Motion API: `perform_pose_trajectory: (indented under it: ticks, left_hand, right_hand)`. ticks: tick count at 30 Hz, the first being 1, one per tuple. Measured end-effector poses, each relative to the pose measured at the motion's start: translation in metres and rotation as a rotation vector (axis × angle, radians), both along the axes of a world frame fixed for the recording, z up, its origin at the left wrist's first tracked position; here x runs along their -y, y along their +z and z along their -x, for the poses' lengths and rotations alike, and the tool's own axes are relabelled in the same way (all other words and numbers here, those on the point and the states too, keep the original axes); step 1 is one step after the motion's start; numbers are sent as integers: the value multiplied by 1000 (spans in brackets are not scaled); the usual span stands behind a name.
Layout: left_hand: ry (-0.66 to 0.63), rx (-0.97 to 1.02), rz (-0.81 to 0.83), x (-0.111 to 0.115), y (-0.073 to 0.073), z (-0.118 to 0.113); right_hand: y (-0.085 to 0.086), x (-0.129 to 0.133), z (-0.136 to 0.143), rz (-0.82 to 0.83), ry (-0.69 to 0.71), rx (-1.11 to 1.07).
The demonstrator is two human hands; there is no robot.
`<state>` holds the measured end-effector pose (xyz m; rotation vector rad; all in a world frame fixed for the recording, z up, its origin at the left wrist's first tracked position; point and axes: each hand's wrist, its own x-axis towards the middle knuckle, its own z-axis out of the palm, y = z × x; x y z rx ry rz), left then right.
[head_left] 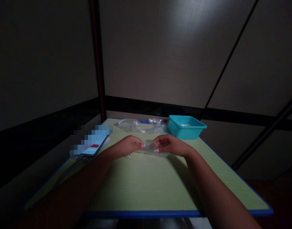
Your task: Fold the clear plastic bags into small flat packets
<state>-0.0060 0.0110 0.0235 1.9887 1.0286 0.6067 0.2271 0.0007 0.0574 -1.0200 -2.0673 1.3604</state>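
Note:
Between my two hands is a clear plastic bag [149, 147], held low over the middle of the table. My left hand [129, 145] pinches its left side, with thumb and fingers closed on the film. On the other side my right hand [172, 145] grips the bag, thumb in front and fingers curled behind. Part of the film sticks out below both hands. Whether anything lies inside the bag I cannot tell. Beyond my hands, more crumpled clear plastic bags [157, 127] lie near the table's far edge.
A turquoise plastic basket [187, 132] stands at the back right, with something clear inside. At the left edge a phone [90, 148] leans tilted, its screen lit and a cable [74, 165] attached. The pale green table [146, 187] has a blue rim. Wall panels rise behind and left.

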Motion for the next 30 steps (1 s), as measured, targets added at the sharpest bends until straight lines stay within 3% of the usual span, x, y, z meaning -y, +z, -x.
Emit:
perform_pose_trajectory:
  ticks: [6, 12, 20, 23, 30]
  left_hand:
    - [-34, 114, 56, 0, -1, -2]
    - [104, 157, 78, -7, -5, 0]
    - [299, 156, 117, -2, 5, -3]
    - [255, 150, 73, 0, 6, -4]
    - [105, -69, -31, -3, -2, 7]
  right_hand:
    - [-1, -4, -9, -30, 67, 306]
    - [0, -3, -9, -7, -11, 391]
    - [-6, -10, -15, -163, -95, 560]
    - [-6, -11, -15, -202, -114, 594]
    - [-5, -11, -16, -204, -114, 595]
